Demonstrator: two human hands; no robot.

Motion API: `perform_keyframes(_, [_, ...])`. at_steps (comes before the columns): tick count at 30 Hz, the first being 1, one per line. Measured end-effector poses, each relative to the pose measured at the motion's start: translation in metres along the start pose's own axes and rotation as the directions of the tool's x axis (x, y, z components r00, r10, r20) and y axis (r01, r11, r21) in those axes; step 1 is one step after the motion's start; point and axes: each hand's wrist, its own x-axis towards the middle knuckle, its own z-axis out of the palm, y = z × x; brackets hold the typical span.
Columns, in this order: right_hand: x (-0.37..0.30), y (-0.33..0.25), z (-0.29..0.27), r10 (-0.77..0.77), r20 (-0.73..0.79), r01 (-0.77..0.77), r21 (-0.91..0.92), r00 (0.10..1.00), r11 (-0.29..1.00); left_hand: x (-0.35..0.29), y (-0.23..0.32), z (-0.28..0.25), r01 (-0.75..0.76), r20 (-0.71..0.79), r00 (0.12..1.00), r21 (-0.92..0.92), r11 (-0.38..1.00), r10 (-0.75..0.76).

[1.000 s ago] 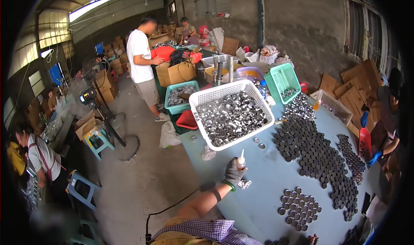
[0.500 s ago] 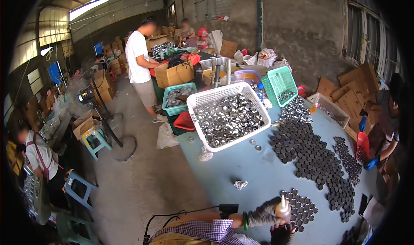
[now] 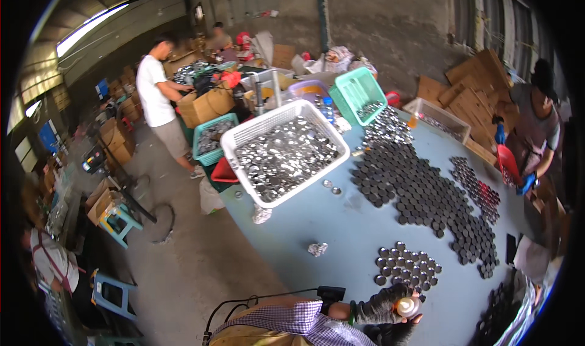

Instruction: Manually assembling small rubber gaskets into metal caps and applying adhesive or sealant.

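My left hand [image 3: 379, 307], in a grey fingerless glove, is closed round a small squeeze bottle [image 3: 407, 307] with a pale nozzle. The bottle is tipped so its nozzle faces up toward me. My right hand [image 3: 397, 334], in a dark glove, is close below the bottle at the lower edge; most of its fingers are hidden. Just beyond my hands a patch of round metal caps [image 3: 407, 265] lies on the blue-grey table [image 3: 286, 236], their shiny rims facing up. Farther off spreads a large field of dark round discs [image 3: 420, 190].
A white basket [image 3: 228, 145] heaped with shiny metal pieces stands at the table's far left, near a green basket [image 3: 359, 90]. Crumpled foil [image 3: 317, 249] lies left of the caps. At right, a co-worker in blue gloves holds a red scoop [image 3: 508, 163] over smaller discs.
The bottle has tipped from upright to nozzle toward me and sits lower, off the patch of caps. My view has shifted right, showing more of the co-worker with the scoop.
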Motion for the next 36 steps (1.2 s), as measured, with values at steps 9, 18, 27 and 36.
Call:
perform_keyframes(9, [-0.008, -0.02, 0.02, -0.118, -0.202, 0.096, -0.116, 0.972, 0.989, 0.009, -0.021, 0.003, 0.075, 0.055, 0.995, 0.072, 0.995, -0.079])
perform_keyframes(18, [-0.011, -0.035, 0.018, -0.133, -0.323, 0.165, 0.072, 0.937, 0.984, 0.036, -0.018, 0.017, 0.08, 0.105, 0.99, 0.108, 0.991, -0.091])
perform_keyframes(27, [0.019, -0.048, 0.019, -0.134, -0.304, 0.154, 0.04, 0.943, 0.987, 0.052, -0.035, 0.014, 0.121, 0.108, 0.986, 0.046, 0.992, -0.125])
perform_keyframes(36, [0.044, -0.056, -0.016, -0.062, -0.223, 0.093, 0.13, 0.973, 0.987, 0.072, -0.055, -0.002, 0.059, 0.099, 0.991, 0.309, 0.949, -0.094])
